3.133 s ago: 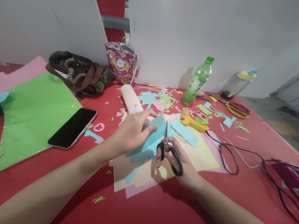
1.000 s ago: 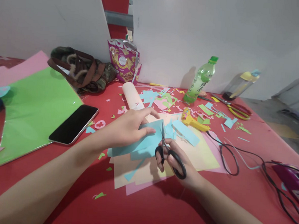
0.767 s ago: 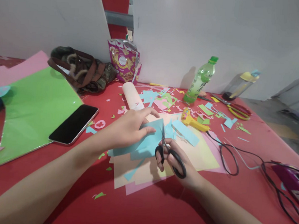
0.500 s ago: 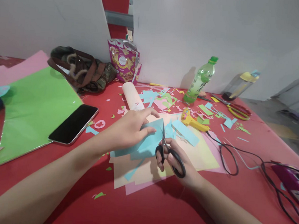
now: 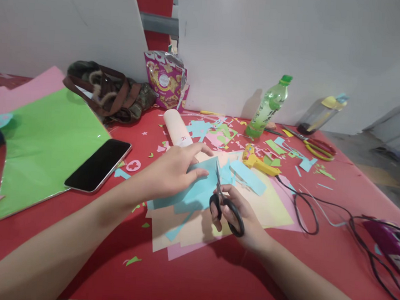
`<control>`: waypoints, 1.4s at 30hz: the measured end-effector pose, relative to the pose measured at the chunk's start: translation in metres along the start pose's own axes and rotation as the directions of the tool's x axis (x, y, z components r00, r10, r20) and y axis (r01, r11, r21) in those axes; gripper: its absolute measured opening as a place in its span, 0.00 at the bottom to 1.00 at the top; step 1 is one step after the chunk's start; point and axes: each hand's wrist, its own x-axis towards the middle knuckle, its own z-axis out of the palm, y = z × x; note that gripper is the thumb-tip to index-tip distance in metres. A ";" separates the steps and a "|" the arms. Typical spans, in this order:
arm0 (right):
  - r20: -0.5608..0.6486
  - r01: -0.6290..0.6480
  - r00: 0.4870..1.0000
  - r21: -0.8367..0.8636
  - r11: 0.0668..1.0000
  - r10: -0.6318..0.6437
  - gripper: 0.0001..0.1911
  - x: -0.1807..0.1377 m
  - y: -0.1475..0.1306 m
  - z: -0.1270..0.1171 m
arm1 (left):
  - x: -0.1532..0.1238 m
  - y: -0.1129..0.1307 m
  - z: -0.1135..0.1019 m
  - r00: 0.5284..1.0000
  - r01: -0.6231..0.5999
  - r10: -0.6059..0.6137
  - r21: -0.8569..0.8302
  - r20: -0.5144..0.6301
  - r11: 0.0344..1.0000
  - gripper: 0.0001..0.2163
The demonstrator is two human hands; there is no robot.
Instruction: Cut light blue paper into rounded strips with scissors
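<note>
My left hand pinches a light blue paper between the thumb below and the fingers, above the pile of sheets. Black-handled scissors are in my right hand, with thumb and fingers through the loops. Their blades point away from me and lie at the right edge of the blue paper, nearly together. Peach, pink and yellow sheets are spread underneath. Just beyond my left hand lies a pale cylinder, partly hidden by it.
A yellow glue gun trails a black cord to the right. Behind are paper scraps, a green bottle, a snack bag and red-and-yellow-handled scissors. To the left, a phone overlaps a green sheet pack.
The scissors' loops have drawn slightly together as the blades closed at the paper's right edge. My left hand keeps its pinch on the paper, almost unmoved.
</note>
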 end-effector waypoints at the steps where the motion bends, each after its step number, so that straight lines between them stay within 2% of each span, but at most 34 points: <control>1: 0.000 -0.001 1.000 -0.005 1.000 0.001 0.20 0.000 0.000 0.000 | 0.000 0.000 0.000 1.000 -0.001 0.001 -0.004 0.003 1.000 0.13; 19: 0.017 -0.028 0.999 0.008 1.000 0.028 0.22 0.000 0.002 -0.001 | 0.002 -0.001 -0.008 0.995 0.046 -0.039 -0.075 0.093 0.996 0.13; 26: 0.046 -0.006 0.999 -0.009 1.000 0.006 0.21 -0.001 0.000 0.001 | 0.002 -0.001 -0.007 0.985 0.037 -0.018 -0.104 0.173 0.994 0.13; 42: 0.030 -0.027 0.999 -0.040 0.999 0.028 0.21 0.000 -0.002 0.001 | 0.003 -0.002 -0.007 0.984 0.049 -0.031 -0.102 0.176 0.994 0.13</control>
